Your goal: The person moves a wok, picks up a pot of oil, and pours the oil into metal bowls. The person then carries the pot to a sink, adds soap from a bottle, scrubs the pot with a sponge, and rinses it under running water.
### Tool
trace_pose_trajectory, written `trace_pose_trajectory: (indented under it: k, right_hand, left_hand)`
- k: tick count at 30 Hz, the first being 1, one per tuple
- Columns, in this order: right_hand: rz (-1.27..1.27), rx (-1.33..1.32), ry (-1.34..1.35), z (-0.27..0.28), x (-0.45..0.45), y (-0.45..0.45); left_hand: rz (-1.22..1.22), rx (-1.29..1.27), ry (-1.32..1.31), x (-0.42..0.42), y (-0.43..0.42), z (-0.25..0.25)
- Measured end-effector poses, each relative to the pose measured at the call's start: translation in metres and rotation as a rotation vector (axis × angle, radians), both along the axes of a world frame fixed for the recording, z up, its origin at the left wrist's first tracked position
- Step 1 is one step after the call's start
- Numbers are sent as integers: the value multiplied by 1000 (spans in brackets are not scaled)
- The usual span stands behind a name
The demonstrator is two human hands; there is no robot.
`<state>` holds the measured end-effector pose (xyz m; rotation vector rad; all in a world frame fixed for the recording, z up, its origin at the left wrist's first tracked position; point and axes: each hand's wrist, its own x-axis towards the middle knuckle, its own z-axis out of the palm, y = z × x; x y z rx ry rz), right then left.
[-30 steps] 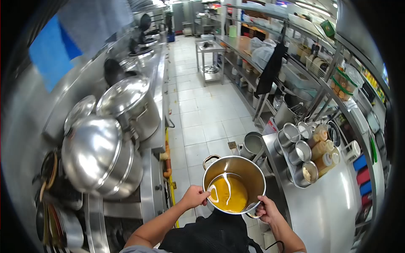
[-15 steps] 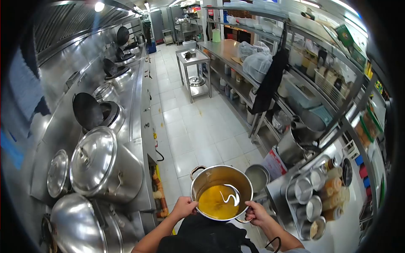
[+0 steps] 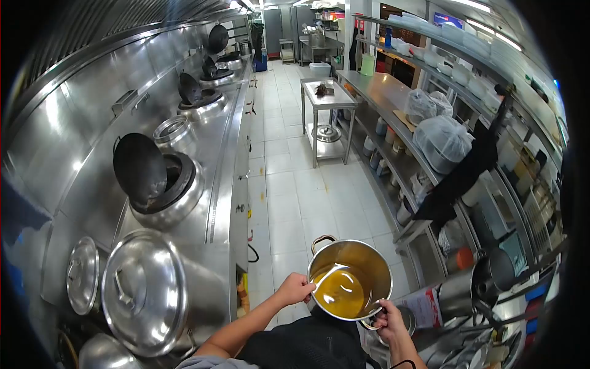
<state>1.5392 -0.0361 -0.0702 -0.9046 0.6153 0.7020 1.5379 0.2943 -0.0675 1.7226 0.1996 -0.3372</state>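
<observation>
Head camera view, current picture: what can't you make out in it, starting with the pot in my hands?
Held pot, head view: underside, hidden by its own body.
Large lidded pot, head view: contents, hidden by its lid.
Dark item on the cart, head view: too small to identify.
Domed metal vessel, head view: lower part, cut off by the bottom edge.

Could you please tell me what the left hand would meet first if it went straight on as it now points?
Most likely the metal pot: the left hand grips it at the rim and points in across it, though exact depth there is hard to judge.
</observation>
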Motion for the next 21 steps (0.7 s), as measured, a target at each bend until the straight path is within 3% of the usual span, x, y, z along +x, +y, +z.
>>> trace_pose_trajectory:
  k: [9, 12, 21]
  right_hand:
    - [230, 68, 11, -10, 200, 54]
    - [307, 10, -8, 0, 265, 88]
    - [440, -51, 1, 10, 449, 210]
  left_hand:
    - [93, 94, 73, 133, 55, -8]
    - [276, 18, 129, 166, 75, -13]
    - [373, -5, 92, 316, 182, -10]
